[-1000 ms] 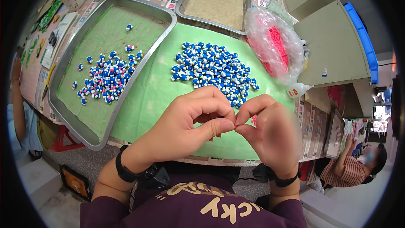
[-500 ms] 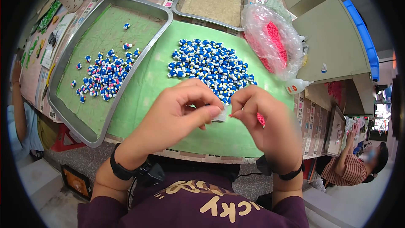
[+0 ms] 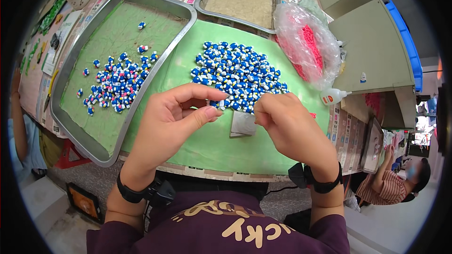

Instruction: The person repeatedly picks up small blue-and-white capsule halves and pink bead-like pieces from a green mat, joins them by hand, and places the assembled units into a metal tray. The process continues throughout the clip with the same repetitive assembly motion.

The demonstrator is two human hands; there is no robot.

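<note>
My left hand (image 3: pixel 172 113) pinches a small blue-and-white figurine (image 3: pixel 217 105) between thumb and index fingertips, at the near edge of a loose pile of similar figurines (image 3: pixel 235 68). My right hand (image 3: pixel 294 129) is closed, knuckles up, to the right of it. Its fingertips are mostly hidden, so what they hold cannot be made out. Beside those fingertips a small grey-white square plate (image 3: pixel 243 124) lies on the green sheet (image 3: pixel 216 150). A bit of pink (image 3: pixel 313 115) shows just past my right hand.
At left a metal tray (image 3: pixel 106 160) holds more figurines, some with pink parts. Another tray (image 3: pixel 278 0) with a beige lining stands at the back. On the right are a clear bag of pink pieces (image 3: pixel 310 49) and a white glue bottle (image 3: pixel 332 96). People sit at both sides.
My hands have moved apart, the left one going left and slightly down. The square plate between them is now more exposed. My right hand has turned so its fingertips face away.
</note>
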